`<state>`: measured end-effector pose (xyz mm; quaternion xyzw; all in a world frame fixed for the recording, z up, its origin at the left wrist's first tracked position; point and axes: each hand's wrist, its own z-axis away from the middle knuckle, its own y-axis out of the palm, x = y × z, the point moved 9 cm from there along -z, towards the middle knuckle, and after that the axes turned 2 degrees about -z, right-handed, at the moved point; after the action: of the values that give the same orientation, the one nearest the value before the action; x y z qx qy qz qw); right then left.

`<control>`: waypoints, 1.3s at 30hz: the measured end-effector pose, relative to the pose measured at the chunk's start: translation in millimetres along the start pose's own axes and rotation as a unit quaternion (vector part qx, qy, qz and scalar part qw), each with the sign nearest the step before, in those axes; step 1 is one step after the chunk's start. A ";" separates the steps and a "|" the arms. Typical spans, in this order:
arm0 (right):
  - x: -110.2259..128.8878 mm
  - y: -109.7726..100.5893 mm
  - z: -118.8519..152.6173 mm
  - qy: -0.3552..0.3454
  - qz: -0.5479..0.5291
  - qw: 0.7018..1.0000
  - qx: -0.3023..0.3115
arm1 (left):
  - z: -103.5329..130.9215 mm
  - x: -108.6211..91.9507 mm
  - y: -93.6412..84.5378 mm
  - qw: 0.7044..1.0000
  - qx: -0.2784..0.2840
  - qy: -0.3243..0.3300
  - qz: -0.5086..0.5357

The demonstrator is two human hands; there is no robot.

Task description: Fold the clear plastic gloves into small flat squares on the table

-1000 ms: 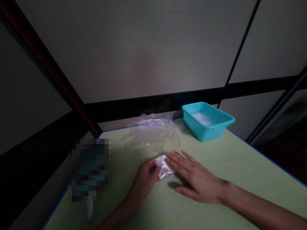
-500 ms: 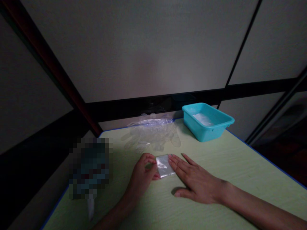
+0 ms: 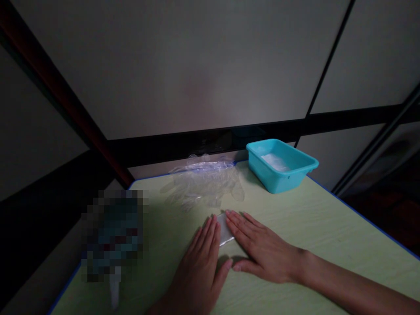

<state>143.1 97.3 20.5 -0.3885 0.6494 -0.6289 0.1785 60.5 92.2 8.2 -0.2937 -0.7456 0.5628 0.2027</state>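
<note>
A small, flat, shiny clear plastic packet [image 3: 225, 232] lies on the table between my hands. My left hand [image 3: 203, 260] rests flat with its fingers stretched forward, the fingertips over the packet's left edge. From the right, my right hand [image 3: 259, 247] lies flat too, its fingertips on the packet's right side. The two thumbs nearly meet just below it. Parts of the packet are hidden under the fingers. Beyond the hands, a pile of clear plastic disposable gloves [image 3: 206, 181] is spread out.
A turquoise plastic basin [image 3: 282, 168] with a whitish flat item [image 3: 275, 162] inside stands at the back right of the pale green table [image 3: 328, 236]. A blurred-out package [image 3: 114, 236] lies at the left edge. A panelled wall [image 3: 210, 78] rises behind.
My left hand has gone from pinching the packet's left edge to lying flat over it, fingers straightened. My right hand has stayed nearly in place on the packet.
</note>
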 end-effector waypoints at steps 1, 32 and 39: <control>-0.2 1.0 0.2 -0.001 0.002 1.000 0.003 | -0.7 0.2 0.4 1.000 0.004 0.002 0.000; -5.8 -32.5 5.5 -0.092 0.064 0.984 -0.137 | -7.6 11.0 -2.5 0.997 0.038 -0.035 0.064; -1.8 -26.1 3.3 -0.125 0.105 0.977 -0.140 | -9.0 12.1 -2.4 0.996 0.030 -0.035 0.082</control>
<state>153.8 98.8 44.5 -0.4153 0.7402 -0.4562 0.2673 56.7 106.3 12.7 -0.3272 -0.7088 0.6095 0.1381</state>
